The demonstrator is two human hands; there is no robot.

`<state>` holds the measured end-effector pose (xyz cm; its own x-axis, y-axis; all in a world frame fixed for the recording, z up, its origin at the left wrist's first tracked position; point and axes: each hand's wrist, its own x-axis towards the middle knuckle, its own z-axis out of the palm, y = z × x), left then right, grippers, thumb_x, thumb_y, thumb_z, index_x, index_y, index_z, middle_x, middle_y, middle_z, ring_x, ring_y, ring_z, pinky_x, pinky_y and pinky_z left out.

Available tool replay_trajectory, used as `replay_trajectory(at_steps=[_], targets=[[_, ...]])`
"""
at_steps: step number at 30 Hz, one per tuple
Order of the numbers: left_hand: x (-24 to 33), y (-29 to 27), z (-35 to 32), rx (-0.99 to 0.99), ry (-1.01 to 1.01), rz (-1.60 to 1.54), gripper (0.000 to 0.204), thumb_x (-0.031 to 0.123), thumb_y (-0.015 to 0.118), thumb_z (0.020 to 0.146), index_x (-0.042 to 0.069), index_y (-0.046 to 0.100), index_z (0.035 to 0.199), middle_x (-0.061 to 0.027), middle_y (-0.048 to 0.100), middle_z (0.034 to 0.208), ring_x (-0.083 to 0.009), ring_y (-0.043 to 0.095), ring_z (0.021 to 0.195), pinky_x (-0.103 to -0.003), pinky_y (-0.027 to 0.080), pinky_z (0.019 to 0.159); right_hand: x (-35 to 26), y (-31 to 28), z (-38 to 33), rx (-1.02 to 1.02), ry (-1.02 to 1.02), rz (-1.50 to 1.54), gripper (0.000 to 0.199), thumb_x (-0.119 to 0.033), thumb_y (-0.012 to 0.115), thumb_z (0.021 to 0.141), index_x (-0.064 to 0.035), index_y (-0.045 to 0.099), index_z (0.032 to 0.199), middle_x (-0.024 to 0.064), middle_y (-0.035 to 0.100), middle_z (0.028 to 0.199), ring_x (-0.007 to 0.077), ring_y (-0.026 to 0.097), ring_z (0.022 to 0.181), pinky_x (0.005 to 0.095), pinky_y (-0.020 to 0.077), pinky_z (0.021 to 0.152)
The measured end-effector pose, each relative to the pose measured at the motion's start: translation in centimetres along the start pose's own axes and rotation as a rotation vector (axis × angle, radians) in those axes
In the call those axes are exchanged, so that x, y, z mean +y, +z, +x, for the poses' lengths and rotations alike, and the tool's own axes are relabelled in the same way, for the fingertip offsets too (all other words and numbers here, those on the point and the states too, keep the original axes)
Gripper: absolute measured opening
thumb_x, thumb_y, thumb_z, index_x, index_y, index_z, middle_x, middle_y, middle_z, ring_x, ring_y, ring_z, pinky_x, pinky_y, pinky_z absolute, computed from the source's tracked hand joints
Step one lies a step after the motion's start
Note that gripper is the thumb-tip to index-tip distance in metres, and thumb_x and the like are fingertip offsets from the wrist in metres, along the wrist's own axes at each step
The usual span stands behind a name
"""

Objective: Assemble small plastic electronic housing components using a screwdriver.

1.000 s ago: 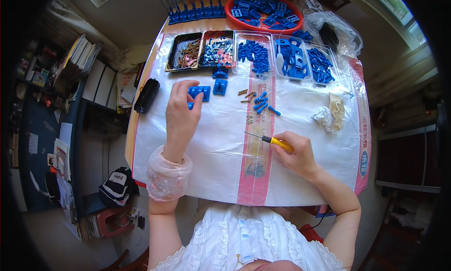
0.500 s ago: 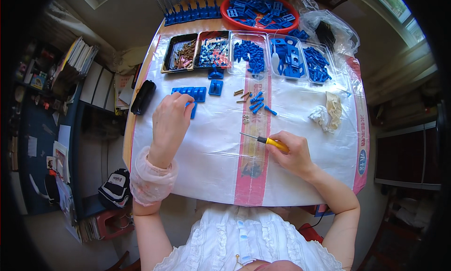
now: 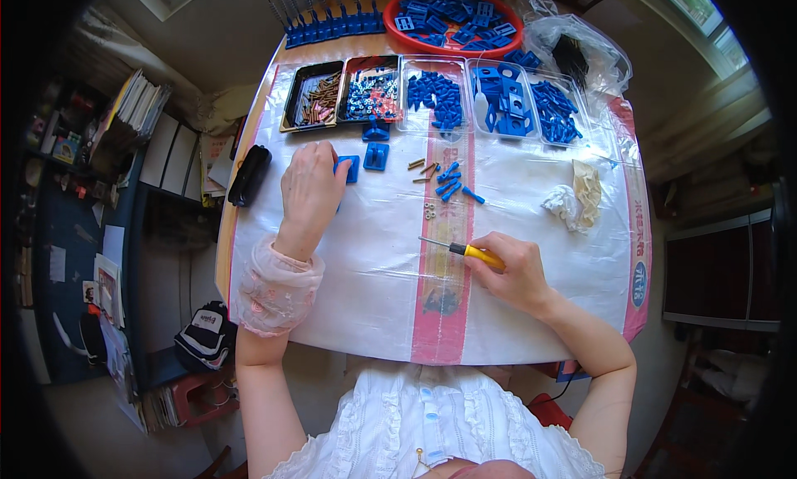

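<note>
My left hand point(image 3: 309, 188) is bent down over a short row of blue plastic parts point(image 3: 352, 168), its fingers curled and its thumb against them. Most of that row is hidden under the hand. Just to the right lie two more blue plastic parts, one square-based piece point(image 3: 376, 156) and another point(image 3: 376, 130) by the dark tray. In my right hand point(image 3: 510, 267) is a screwdriver point(image 3: 485, 257) with a yellow and black handle, its tip pointing left above the sheet. Ahead of it lie brass screws point(image 3: 417, 163), small nuts point(image 3: 429, 211) and several blue plastic pegs point(image 3: 449, 180).
Along the far side stand a dark tray of screws point(image 3: 290, 105), a tray of nuts point(image 3: 374, 118) and clear boxes of blue parts point(image 3: 469, 105). Behind them are a red basin point(image 3: 519, 39) and a blue rack point(image 3: 332, 32). A black case point(image 3: 251, 174) lies left, crumpled cloth point(image 3: 585, 197) right.
My left hand has moved a little away from me and now covers more of the blue row. My right hand with the screwdriver has barely moved.
</note>
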<state>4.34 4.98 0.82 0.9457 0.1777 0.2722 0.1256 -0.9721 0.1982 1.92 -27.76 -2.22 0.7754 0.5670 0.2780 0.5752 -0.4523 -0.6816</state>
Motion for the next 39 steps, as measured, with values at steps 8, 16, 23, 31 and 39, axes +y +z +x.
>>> replay_trajectory(at_steps=[8,16,23,31,39], targets=[[-0.6,1.4,-0.1,-0.024,0.025,0.018,0.025,0.026,0.072,0.091,0.002,0.068,0.086,-0.0152,0.068,0.088,-0.0331,0.066,0.088,-0.044,0.052,0.075,-0.1,-0.1,0.0,-0.003,0.000,-0.012,0.018,-0.018,0.078,0.084,-0.0043,0.070,0.091,0.0083,0.071,0.083,0.0261,0.069,0.067,0.0354,0.0520,0.057],[-0.4,0.3,-0.1,-0.147,-0.055,-0.082,0.022,0.024,0.073,0.087,0.002,0.072,0.082,-0.0161,0.071,0.087,-0.0335,0.069,0.084,-0.043,0.055,0.076,-0.2,0.1,0.1,-0.008,-0.005,-0.013,0.017,-0.018,0.078,0.084,-0.0045,0.070,0.091,0.0080,0.071,0.083,0.0259,0.069,0.068,0.0351,0.0520,0.058],[0.1,-3.9,-0.8,-0.409,-0.164,-0.545,0.024,0.019,0.071,0.091,-0.005,0.074,0.091,-0.0116,0.072,0.077,-0.0162,0.068,0.069,-0.030,0.052,0.064,-0.1,0.1,0.0,0.022,-0.002,0.030,0.016,-0.015,0.078,0.083,-0.0034,0.069,0.092,0.0096,0.071,0.083,0.0267,0.069,0.068,0.0353,0.0520,0.058],[2.2,-3.4,-2.9,-0.518,-0.167,-0.933,0.023,0.015,0.069,0.095,-0.008,0.070,0.093,-0.0091,0.073,0.083,-0.0125,0.069,0.074,-0.026,0.055,0.064,0.2,-0.3,0.3,0.176,0.173,0.244,0.012,-0.009,0.072,0.091,0.0002,0.065,0.094,0.0107,0.066,0.077,0.0173,0.063,0.064,0.0298,0.0470,0.057],[7.2,0.7,-5.1,-0.788,-0.169,-1.284,0.014,0.012,0.064,0.100,-0.002,0.060,0.098,-0.0081,0.073,0.093,-0.0126,0.071,0.087,-0.025,0.058,0.072,1.5,0.3,-0.1,0.171,0.217,0.614,0.017,-0.009,0.057,0.103,-0.0032,0.043,0.109,0.0065,0.061,0.082,0.0098,0.054,0.072,0.0258,0.0437,0.064]])
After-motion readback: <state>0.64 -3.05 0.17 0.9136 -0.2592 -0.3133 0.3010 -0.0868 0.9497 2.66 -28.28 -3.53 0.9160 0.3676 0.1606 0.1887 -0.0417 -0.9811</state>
